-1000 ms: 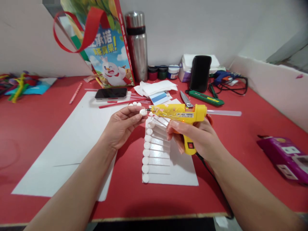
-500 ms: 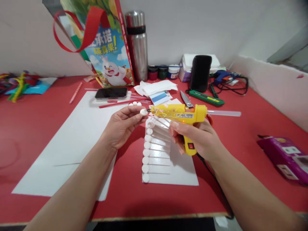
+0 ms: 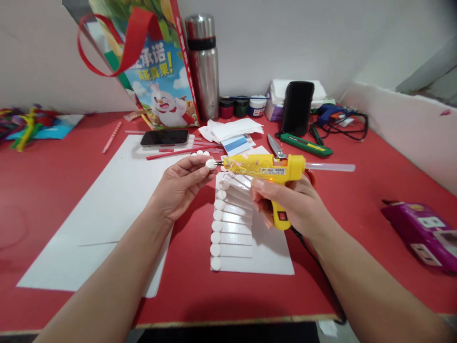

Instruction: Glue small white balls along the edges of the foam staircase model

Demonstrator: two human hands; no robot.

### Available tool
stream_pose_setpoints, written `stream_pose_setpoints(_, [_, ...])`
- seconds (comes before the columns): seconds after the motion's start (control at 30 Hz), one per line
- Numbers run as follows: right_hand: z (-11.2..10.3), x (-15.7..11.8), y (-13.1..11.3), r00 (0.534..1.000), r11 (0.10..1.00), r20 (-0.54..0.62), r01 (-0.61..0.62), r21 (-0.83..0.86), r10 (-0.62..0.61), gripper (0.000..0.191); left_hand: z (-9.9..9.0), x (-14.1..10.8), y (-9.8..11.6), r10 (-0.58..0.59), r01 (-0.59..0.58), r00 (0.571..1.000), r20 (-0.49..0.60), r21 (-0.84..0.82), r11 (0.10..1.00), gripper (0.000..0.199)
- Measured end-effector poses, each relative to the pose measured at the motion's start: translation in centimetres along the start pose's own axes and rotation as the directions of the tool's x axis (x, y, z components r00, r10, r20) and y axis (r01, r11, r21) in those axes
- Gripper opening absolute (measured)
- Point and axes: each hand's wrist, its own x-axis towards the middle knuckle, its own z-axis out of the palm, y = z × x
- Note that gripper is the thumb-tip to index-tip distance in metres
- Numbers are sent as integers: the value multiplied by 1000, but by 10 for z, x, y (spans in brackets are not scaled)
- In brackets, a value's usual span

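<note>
Between thumb and fingers, my left hand point(image 3: 183, 183) pinches a small white disc point(image 3: 210, 164). My right hand point(image 3: 291, 200) is wrapped round the handle of a yellow glue gun point(image 3: 266, 167), whose nozzle touches or almost touches the disc. A clear glue stick point(image 3: 332, 166) sticks out of the gun's back end. Below the gun lies a white card point(image 3: 269, 255) with a column of white discs point(image 3: 216, 237) along its left edge and pale strips point(image 3: 235, 239) running right from them. More white discs point(image 3: 200, 154) lie behind my left fingers, partly hidden.
A white sheet point(image 3: 96, 205) and a phone point(image 3: 164, 138) lie to the left. Behind stand a gift bag point(image 3: 164, 90), a steel flask point(image 3: 205, 71), paint jars point(image 3: 242, 107) and a black phone point(image 3: 298, 108). A green cutter point(image 3: 305, 145) and a purple power strip point(image 3: 421, 236) are on the right.
Both hands have shifted very slightly left, with the disc and the glue gun. The disc's face now shows rounder toward the camera. Nothing else has moved visibly.
</note>
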Motion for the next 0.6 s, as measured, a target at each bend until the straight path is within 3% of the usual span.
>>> stream_pose_setpoints(0.3, [0,-1,-2,999,999,39,16,36,-17,29,0,0,-1,45,-44,999,-17,57,997,21])
stream_pose_setpoints(0.47, [-4,1,-2,991,981,-75,123,149,-113,26,0,0,-5,123,-116,992,-27,178,977,20])
stream_pose_setpoints(0.6, [-7,3,-2,976,965,-162,177,195,-146,27,1,-3,-7,202,-192,979,15,387,902,22])
